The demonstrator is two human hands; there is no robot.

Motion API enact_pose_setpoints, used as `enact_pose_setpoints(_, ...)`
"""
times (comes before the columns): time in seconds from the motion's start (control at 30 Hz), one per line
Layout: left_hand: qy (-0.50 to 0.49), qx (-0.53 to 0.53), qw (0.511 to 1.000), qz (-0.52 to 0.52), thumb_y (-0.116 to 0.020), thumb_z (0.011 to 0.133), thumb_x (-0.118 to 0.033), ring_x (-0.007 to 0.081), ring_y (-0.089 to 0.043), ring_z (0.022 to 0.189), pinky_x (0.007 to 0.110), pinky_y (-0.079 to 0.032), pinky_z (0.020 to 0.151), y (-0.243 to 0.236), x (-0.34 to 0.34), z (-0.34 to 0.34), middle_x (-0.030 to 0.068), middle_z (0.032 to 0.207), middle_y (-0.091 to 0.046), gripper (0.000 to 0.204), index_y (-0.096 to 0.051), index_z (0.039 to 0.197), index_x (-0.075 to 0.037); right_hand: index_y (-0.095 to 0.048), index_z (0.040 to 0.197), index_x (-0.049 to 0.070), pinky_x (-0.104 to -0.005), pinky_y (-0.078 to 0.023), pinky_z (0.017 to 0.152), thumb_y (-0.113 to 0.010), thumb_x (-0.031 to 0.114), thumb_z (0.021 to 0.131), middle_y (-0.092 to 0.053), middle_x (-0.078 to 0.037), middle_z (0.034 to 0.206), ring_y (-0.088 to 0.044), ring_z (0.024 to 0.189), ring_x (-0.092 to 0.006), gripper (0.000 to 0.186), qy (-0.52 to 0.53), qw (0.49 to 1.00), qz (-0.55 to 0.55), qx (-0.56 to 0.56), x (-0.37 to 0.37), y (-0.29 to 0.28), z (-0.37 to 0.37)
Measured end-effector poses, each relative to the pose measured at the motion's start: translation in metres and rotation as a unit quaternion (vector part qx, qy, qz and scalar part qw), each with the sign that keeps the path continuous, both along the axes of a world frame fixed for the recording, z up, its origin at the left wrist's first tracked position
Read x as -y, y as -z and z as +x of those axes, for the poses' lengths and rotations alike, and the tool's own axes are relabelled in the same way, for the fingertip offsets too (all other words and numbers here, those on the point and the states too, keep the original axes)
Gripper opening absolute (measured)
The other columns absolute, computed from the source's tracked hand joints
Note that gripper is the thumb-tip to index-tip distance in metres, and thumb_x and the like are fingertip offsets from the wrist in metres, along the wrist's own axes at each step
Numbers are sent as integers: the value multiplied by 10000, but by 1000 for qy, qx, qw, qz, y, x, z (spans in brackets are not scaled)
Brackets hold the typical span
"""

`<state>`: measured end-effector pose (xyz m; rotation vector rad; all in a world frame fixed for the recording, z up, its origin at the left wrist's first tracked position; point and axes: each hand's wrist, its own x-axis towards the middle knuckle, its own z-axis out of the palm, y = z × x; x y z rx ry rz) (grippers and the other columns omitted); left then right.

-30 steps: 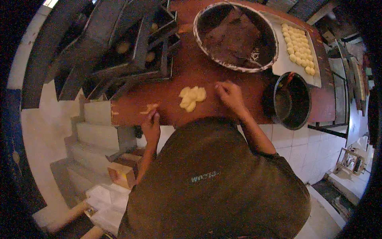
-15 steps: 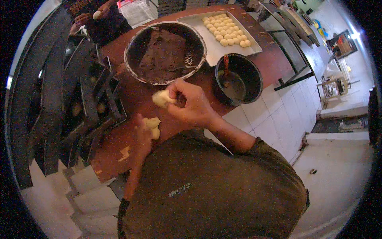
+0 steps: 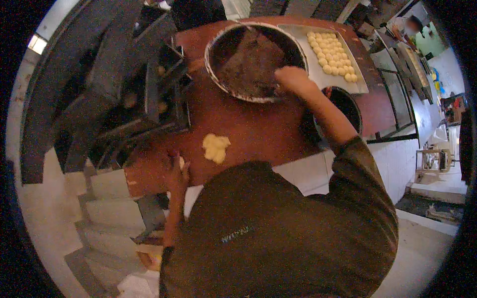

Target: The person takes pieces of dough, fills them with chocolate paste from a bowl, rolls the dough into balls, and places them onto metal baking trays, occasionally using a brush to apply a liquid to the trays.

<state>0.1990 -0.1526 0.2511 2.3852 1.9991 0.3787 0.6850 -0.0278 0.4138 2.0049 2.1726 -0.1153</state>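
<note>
My left hand (image 3: 177,169) is closed on a small pale piece of dough (image 3: 181,162) at the table's front left. My right hand (image 3: 293,79) reaches over the right side of a round bowl (image 3: 248,62) of dark brown mixture, its fingers closed; whatever they hold is hidden. A small pile of yellow dough pieces (image 3: 214,145) lies on the red-brown table (image 3: 253,126), right of my left hand. A dark pot (image 3: 348,116) with a reddish-handled utensil stands partly behind my right forearm. Beyond it, a metal tray (image 3: 293,35) carries rows of several dough balls (image 3: 332,57).
Dark metal pans (image 3: 124,74) are stacked over the table's left side. Steps (image 3: 107,213) descend below at left. A metal rack (image 3: 392,99) stands at right. A person in dark clothing (image 3: 198,10) is at the far edge, and another person (image 3: 402,27) is at upper right.
My right hand has moved forward and right from the front of the table to the bowl. Half a second ago it held dough; now a piece shows in my left hand, lower left.
</note>
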Motion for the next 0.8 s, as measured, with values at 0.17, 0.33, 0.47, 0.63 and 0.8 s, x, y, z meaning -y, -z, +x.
enact_pose_setpoints(0.17,-34,218,975,-11,-701,916,-427,486,-455,1349,580,-330,1132,67,8,-19,278,1497,-463,714,-486,1499,-76,-701,1012,87,-534,-569,759,-744,244,792,-723,-195,935,-702,912,-416,274,-76,996,-47,-29,-25,48,20)
enact_pose_setpoints(0.33,-100,122,987,-13,-672,887,-556,471,-450,1368,656,-256,1143,74,-1,-1,245,1529,-447,797,-477,1509,-97,-664,965,94,-509,-562,706,-666,241,858,-709,-153,886,-698,842,-388,182,-84,971,197,-106,-35,2,-13)
enact_pose_setpoints(0.47,-141,79,987,-5,-684,920,-451,468,-577,1215,580,-402,1065,63,4,2,249,1401,-569,636,-559,1417,-76,-690,918,104,-508,-559,698,-672,255,864,-706,-145,864,-697,830,-374,161,-106,969,216,-50,-112,32,3)
enact_pose_setpoints(0.63,-6,256,966,23,-703,946,-247,393,-668,1007,428,-547,880,15,9,-11,224,1192,-676,310,-694,1149,-12,-724,853,94,-505,-561,709,-676,291,857,-706,-166,833,-698,832,-386,202,-127,982,132,-47,-76,28,-11)
enact_pose_setpoints(0.8,-155,401,899,-85,-683,988,-245,220,-675,903,372,-552,805,-55,26,5,110,1089,-687,285,-677,1089,21,-781,1003,88,-485,-553,689,-657,273,843,-694,-196,789,-708,744,-332,273,-173,965,59,-190,-18,38,-6)
